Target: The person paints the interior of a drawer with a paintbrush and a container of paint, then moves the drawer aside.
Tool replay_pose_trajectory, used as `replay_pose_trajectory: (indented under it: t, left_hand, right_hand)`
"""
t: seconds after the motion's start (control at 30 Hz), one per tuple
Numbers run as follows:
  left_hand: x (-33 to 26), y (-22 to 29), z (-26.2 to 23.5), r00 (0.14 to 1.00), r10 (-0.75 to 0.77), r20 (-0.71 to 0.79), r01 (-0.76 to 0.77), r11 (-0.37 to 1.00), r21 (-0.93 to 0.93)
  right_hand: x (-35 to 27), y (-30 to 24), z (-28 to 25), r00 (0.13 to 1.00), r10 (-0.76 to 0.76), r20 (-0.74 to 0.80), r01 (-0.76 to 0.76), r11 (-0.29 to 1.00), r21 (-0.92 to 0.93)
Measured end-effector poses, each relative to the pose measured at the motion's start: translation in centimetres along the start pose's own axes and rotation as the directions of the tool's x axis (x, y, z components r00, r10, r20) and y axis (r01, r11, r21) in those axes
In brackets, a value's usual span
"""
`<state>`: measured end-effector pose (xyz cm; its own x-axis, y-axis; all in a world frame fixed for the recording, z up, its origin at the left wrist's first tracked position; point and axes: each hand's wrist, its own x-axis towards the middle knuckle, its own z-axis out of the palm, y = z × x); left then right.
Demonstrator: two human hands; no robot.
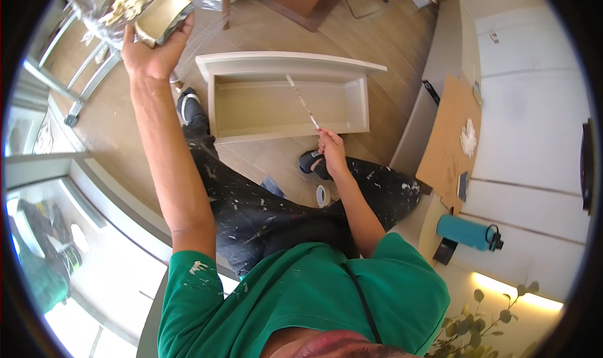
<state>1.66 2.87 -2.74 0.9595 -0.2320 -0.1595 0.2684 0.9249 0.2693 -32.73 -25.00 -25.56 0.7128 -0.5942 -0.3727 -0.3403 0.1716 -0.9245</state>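
Right now the thin, long-handled pale brush (303, 102) lies slanted inside the open, cream-white wooden drawer box (286, 97) on the floor, its long axis running from about five o'clock at the handle up toward eleven o'clock at the tip. The right hand (331, 149), nearer the box, has its grip clamped on the handle's lower end. Well apart, toward ten o'clock, the left hand (152, 51) is raised, closed around a small gold-coloured container (162, 16).

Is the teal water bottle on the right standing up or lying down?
Lying down. The teal water bottle rests on its side on the pale surface, its dark cap and loop pointing right, beside a small dark object.
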Motion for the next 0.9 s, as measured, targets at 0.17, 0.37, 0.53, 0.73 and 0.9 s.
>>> replay_pose_trajectory:
  t: [0.17, 0.37, 0.53, 0.73, 0.9]
  left_hand:
    - [0.1, -3.9, 1.4, 0.993, -0.118, 0.004, 0.116, 0.981, 0.158]
    - [-1.5, -11.4, 1.8, 0.980, -0.159, -0.123, 0.195, 0.901, 0.388]
    - [-2.9, -19.7, -3.0, 0.816, -0.571, -0.084, 0.491, 0.611, 0.621]
    - [-14.6, -32.1, -2.1, 0.426, -0.898, -0.114, 0.815, 0.326, 0.479]
    - [-24.8, -43.7, 0.7, 0.215, -0.974, 0.070, 0.892, 0.226, 0.392]
  right_hand:
    - [-9.0, -6.8, -7.0, 0.981, -0.154, -0.118, 0.176, 0.962, 0.208]
    - [-18.5, -11.5, -15.4, 0.778, -0.455, -0.432, 0.469, 0.879, -0.081]
    - [-25.1, -11.8, -22.6, 0.535, -0.521, -0.665, 0.488, 0.833, -0.260]
    - [-31.1, -6.2, -28.6, 0.327, -0.500, -0.802, 0.240, 0.865, -0.442]
    - [-33.7, 1.3, -31.9, 0.231, -0.439, -0.868, 0.109, 0.898, -0.426]
